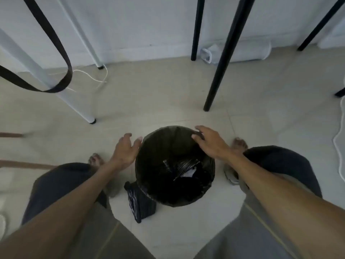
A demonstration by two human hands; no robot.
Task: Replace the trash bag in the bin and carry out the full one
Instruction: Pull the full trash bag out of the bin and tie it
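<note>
A round bin (174, 200) lined with a black trash bag stands on the tiled floor between my knees. Crumpled black plastic and a white scrap (187, 170) lie inside it. My left hand (125, 152) is at the bin's left rim, fingers spread, with nothing in it. My right hand (211, 142) hovers over the far right rim, fingers apart and fingertips at the bag's edge. A folded black bag (141, 203) lies on the floor against the bin's near left side.
Black table legs (222, 58) stand beyond the bin, white legs (61, 88) to the left. A black strap (56, 53) hangs at upper left. White cables (93, 77) trail on the floor. A white wall closes the back. My bare feet flank the bin.
</note>
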